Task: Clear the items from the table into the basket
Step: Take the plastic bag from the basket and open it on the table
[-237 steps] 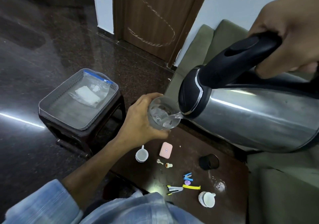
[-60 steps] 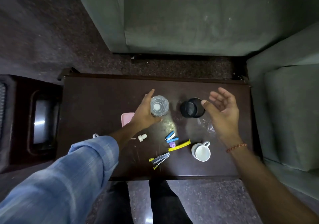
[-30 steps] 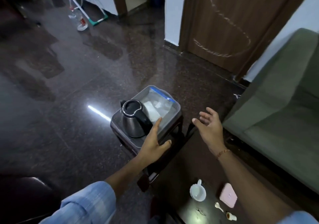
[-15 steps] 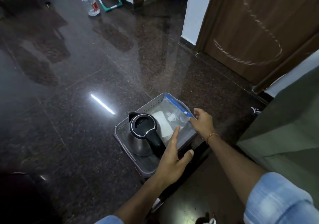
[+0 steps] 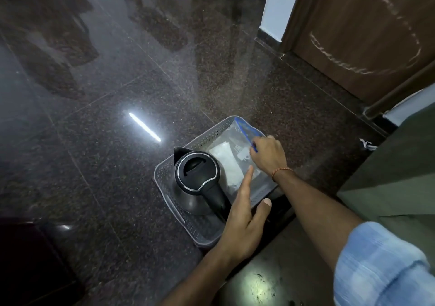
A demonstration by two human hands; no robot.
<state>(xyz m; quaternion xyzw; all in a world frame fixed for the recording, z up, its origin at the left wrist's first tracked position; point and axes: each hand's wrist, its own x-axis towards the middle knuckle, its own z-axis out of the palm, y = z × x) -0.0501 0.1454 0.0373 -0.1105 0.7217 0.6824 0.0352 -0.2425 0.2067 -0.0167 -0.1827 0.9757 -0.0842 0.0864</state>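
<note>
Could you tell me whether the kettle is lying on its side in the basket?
No, the kettle stands upright in the basket, lid facing up.

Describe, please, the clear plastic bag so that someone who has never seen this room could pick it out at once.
On the dark polished floor by the brown door sits a grey perforated basket. Inside it, beside the steel kettle, lies the clear plastic bag, its edge under the fingers of the right hand. Unlike the kettle, it is flat and see-through, with a blue zip strip and white contents.
</note>
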